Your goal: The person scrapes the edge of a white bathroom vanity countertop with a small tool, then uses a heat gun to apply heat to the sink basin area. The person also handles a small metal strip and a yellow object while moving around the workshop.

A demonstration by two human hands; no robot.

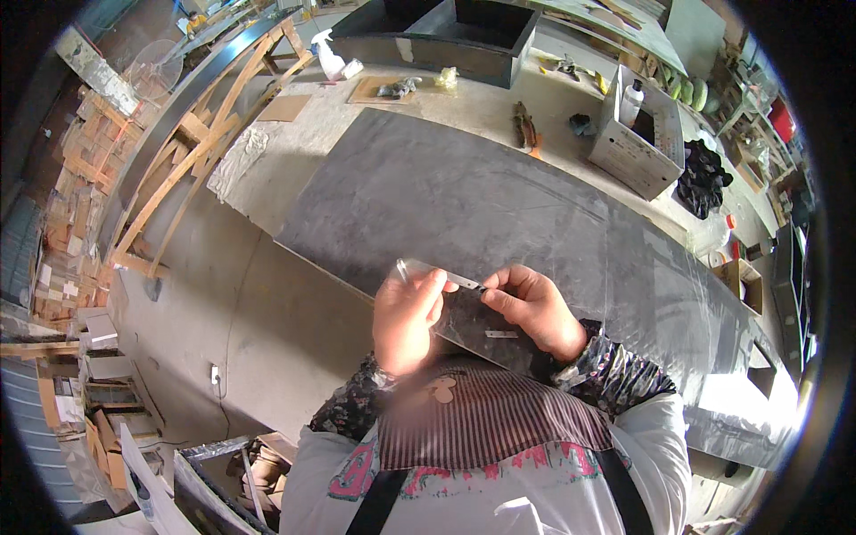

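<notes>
My left hand (406,321) and my right hand (538,309) are raised over the near edge of a large dark grey panel (428,187). Between them stretches a narrow pale strip (464,281) with small dark spots and a dark end. The left thumb and fingers pinch one end; the right thumb and forefinger close on the dark end. Something clear and shiny (407,268) sticks up by the left fingertips, too blurred to name. A second short pale strip (501,334) lies flat on the panel, just below the right hand.
At the panel's far side are a white spray bottle (327,57), a black open box frame (437,40) and a pale carton (635,134) with a bottle inside. A black plastic bag (703,178) lies right. Wooden frames (192,147) stand left; an open box (227,481) sits low left.
</notes>
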